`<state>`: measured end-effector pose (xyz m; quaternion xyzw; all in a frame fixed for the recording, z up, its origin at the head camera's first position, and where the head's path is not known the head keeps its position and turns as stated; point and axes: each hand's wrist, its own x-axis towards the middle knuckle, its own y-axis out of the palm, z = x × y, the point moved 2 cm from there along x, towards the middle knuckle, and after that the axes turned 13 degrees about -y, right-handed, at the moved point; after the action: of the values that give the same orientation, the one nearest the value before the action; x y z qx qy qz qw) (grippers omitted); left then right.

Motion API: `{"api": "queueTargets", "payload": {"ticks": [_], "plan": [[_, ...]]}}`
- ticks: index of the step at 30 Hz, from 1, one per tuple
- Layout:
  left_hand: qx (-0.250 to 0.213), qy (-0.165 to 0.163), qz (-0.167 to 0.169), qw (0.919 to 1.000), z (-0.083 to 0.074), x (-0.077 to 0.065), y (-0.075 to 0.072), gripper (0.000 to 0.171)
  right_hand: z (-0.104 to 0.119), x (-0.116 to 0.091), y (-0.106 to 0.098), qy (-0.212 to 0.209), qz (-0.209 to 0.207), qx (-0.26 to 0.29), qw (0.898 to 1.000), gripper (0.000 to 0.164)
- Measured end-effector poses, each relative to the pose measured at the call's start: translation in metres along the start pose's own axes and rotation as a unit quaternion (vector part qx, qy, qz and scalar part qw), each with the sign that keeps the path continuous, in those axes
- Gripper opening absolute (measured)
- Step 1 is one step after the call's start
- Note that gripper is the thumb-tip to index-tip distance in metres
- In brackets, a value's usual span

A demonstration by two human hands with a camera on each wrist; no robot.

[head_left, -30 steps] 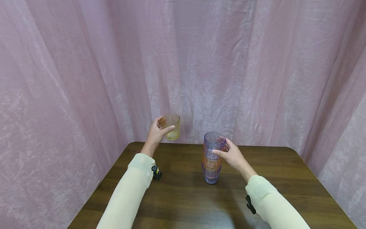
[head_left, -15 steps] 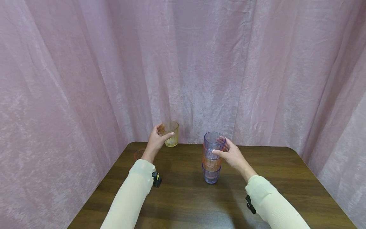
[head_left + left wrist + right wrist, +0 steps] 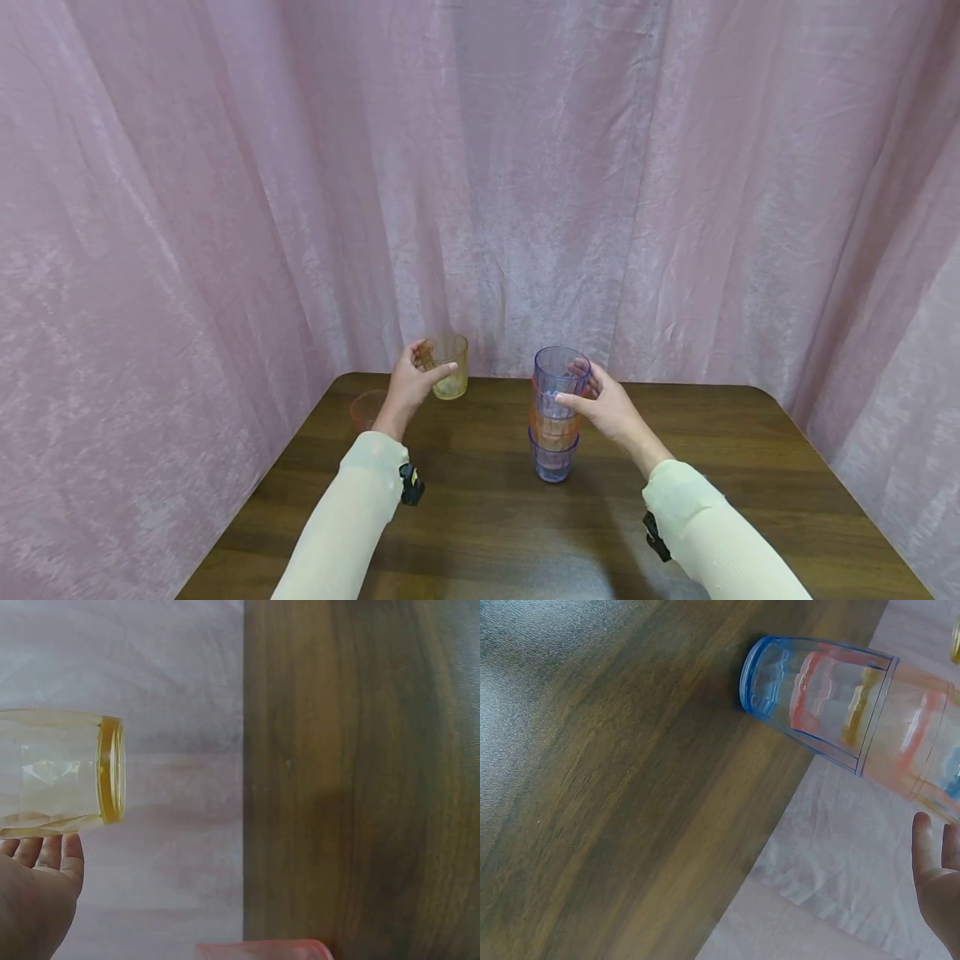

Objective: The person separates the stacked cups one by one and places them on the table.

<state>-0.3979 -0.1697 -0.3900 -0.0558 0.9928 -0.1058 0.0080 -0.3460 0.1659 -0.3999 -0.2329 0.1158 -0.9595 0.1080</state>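
While the left grip (image 3: 408, 387) pinches the yellow cup (image 3: 456, 354), long axis vertical, mouth up, the right grip (image 3: 609, 408) curls round the cup stack (image 3: 553, 427), likewise upright.

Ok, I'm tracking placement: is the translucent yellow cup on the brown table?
Off: the left wrist view shows pink fabric curtain between cup and table.

A clear yellow tumbler (image 3: 456, 371), clear violet-and-orange tumbler stack (image 3: 553, 429), clear red cup (image 3: 364, 410), brown wood-grained table (image 3: 480, 517), mottled pink cloth curtain (image 3: 480, 167).
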Motion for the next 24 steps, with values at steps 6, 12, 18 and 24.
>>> {"api": "queueTargets", "payload": {"ticks": [6, 12, 18, 24], "plan": [[0.014, -0.005, -0.013, 0.9998, 0.01, -0.002, 0.002, 0.094, 0.001, 0.0, 0.001, -0.002, 0.001, 0.0, 1.0, 0.082], [0.016, -0.005, -0.027, 0.9995, 0.02, -0.005, 0.006, 0.093, 0.0, 0.0, 0.0, 0.0, 0.003, -0.001, 1.0, 0.082], [0.01, -0.004, -0.038, 0.9992, 0.031, -0.008, 0.009, 0.09, 0.0, 0.0, 0.0, 0.002, 0.0, 0.0, 1.0, 0.082], [0.009, -0.01, -0.05, 0.9987, 0.042, -0.009, 0.013, 0.089, -0.001, 0.001, 0.0, 0.006, -0.005, 0.001, 1.0, 0.081]]}}
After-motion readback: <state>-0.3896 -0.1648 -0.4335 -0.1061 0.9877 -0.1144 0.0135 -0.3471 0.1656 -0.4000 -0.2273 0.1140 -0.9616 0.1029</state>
